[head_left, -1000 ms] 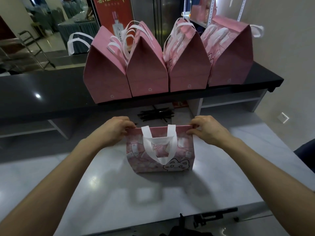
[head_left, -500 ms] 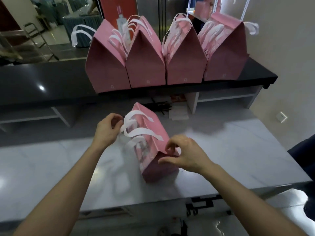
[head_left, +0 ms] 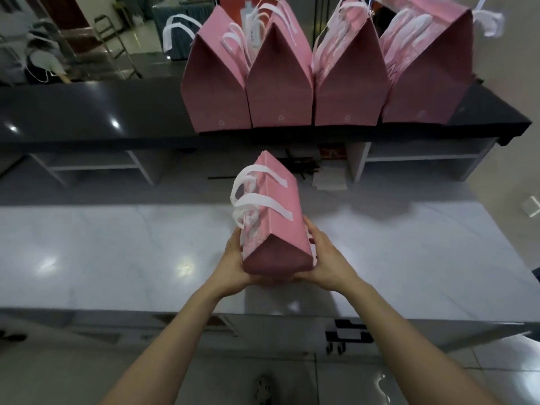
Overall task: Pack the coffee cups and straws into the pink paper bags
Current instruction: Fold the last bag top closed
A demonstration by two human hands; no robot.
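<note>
Head view: a closed pink paper bag [head_left: 277, 226] with white handles [head_left: 257, 200] is held above the pale counter [head_left: 117, 252], narrow end toward the camera. It is grasped low on either side by the left hand [head_left: 233, 267] and right hand [head_left: 327, 264], fingers wrapped beneath. Four pink bags [head_left: 321, 83] are lined up on the dark shelf [head_left: 87, 112].

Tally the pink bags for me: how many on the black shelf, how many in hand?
Pink bags on the black shelf: 4
Pink bag in hand, between left hand and right hand: 1
Total: 5
</note>
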